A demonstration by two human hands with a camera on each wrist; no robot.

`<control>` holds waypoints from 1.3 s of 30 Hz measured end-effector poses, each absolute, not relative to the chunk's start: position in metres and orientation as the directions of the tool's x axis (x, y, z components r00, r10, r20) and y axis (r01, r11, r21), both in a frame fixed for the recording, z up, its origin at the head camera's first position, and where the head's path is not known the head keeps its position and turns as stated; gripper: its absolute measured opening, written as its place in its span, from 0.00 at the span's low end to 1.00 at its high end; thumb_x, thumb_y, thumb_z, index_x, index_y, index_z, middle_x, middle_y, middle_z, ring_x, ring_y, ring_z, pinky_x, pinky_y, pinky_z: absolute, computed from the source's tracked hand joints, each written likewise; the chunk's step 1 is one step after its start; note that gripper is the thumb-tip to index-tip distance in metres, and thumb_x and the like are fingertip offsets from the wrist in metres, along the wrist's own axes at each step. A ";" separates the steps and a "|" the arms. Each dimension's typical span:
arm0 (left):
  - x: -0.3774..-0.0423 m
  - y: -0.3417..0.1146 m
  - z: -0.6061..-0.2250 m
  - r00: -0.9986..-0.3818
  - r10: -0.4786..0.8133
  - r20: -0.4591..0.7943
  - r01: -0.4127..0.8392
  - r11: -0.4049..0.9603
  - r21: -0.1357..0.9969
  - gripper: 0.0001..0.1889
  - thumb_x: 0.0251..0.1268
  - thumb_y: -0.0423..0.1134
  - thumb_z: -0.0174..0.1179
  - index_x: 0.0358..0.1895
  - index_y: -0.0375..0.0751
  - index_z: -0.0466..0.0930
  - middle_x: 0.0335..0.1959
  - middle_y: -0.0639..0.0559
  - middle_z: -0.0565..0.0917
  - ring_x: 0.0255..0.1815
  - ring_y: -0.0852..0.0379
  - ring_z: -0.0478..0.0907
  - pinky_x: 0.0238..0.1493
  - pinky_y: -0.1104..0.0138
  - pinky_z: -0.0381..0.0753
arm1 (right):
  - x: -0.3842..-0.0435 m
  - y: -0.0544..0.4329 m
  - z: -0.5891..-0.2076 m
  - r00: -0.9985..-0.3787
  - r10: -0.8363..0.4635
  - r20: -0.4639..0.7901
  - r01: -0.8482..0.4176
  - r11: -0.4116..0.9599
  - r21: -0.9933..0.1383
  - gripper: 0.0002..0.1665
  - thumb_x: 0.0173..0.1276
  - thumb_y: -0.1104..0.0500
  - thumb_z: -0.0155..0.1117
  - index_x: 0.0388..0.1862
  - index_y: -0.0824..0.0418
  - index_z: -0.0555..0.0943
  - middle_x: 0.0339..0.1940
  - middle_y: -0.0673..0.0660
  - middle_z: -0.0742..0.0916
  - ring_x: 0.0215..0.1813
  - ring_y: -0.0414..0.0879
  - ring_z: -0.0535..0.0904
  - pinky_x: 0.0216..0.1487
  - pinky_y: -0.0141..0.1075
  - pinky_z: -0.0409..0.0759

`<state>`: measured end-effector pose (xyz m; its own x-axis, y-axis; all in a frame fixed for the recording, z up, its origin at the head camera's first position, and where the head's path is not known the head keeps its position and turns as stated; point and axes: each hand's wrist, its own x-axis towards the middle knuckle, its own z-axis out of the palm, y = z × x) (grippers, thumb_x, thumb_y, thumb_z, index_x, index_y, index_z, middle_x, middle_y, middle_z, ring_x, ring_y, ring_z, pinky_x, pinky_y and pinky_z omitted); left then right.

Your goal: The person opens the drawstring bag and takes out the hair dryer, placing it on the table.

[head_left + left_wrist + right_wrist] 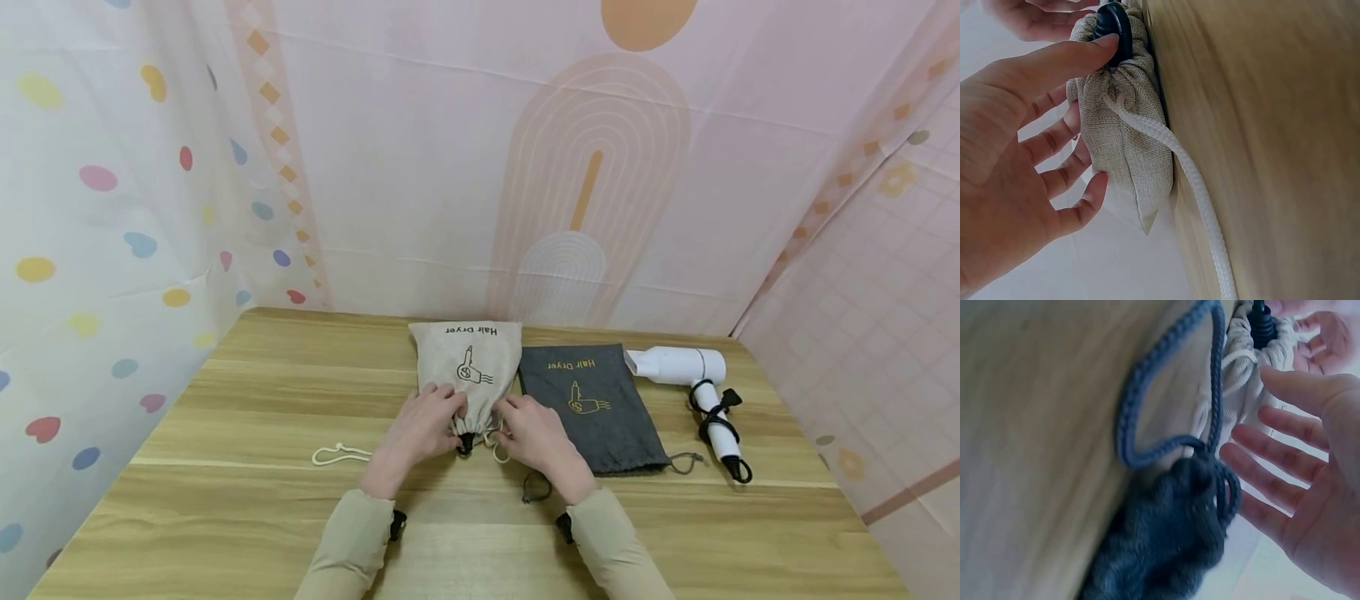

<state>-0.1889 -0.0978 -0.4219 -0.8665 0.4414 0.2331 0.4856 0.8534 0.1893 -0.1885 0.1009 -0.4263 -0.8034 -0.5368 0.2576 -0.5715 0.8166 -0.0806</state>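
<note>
A beige drawstring bag (468,358) printed "Hair Dryer" lies on the table with its gathered mouth toward me. From the mouth sticks a black ribbed end with a loop (1116,31). My left hand (426,421) is at the mouth's left side; its thumb touches the black end and its other fingers lie loosely along the bag. My right hand (534,429) is at the other side, fingers spread and relaxed, with the thumb by the gathered cloth (1275,359). A white drawcord (1172,144) trails from the left of the bag.
A dark grey drawstring bag (592,417) lies flat to the right, its grey cord loop (1125,419) close to my right wrist. Beyond it is a white hair dryer (682,365) with a black cord wrapped around its handle. Fabric hangings (420,167) surround the wooden table (262,392).
</note>
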 end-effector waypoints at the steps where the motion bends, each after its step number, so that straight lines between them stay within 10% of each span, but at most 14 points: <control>1: -0.189 -0.098 -0.422 -0.868 0.440 0.231 0.484 0.854 0.193 0.21 0.35 0.41 0.76 0.33 0.49 0.74 0.33 0.54 0.75 0.38 0.51 0.71 0.39 0.55 0.74 | -0.189 0.100 -0.427 -0.800 -0.543 0.257 -0.578 0.812 -0.080 0.19 0.57 0.50 0.71 0.45 0.54 0.80 0.35 0.50 0.83 0.35 0.45 0.80 0.26 0.36 0.76; 39: -0.194 -0.099 -0.425 -0.793 0.515 0.326 0.587 0.788 0.186 0.17 0.31 0.33 0.75 0.25 0.48 0.75 0.24 0.57 0.79 0.30 0.55 0.77 0.28 0.63 0.72 | -0.196 0.071 -0.426 -0.813 -0.552 0.186 -0.557 0.830 0.032 0.10 0.54 0.52 0.73 0.23 0.52 0.80 0.22 0.49 0.82 0.24 0.44 0.78 0.23 0.34 0.75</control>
<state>-0.1937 -0.0993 -0.4245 -0.7932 0.5146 0.3257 0.5874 0.7876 0.1861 -0.1960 0.0712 -0.4261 -0.8127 -0.5524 0.1856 -0.5568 0.8300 0.0320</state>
